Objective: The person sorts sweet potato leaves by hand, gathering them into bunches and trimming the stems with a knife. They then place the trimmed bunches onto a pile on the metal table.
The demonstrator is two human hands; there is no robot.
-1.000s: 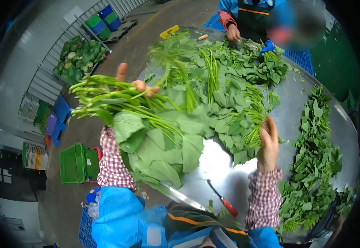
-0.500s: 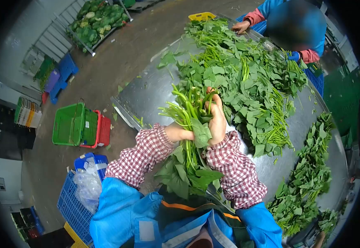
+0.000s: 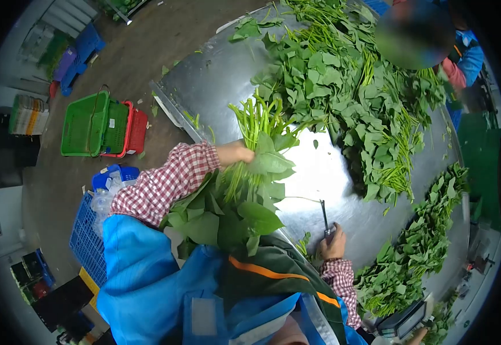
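My left hand is closed around a bunch of leafy greens, its cut stems pointing up and away and its broad leaves hanging toward my apron. At the table's near edge, my right hand grips a slim dark knife, its thin end pointing away from me over the bright metal. A few loose leaf scraps lie just left of that hand. The big pile of leafy greens spreads over the far part of the metal table.
A row of bundled greens runs along the table's right side, near a dark scale-like device. A co-worker's sleeve shows across the table. On the floor at left stand a green basket, a red basket and a blue crate.
My right hand has left the bunch and moved down to the table edge, where it now holds the knife. My left hand keeps the bunch, slightly further left. The view has shifted.
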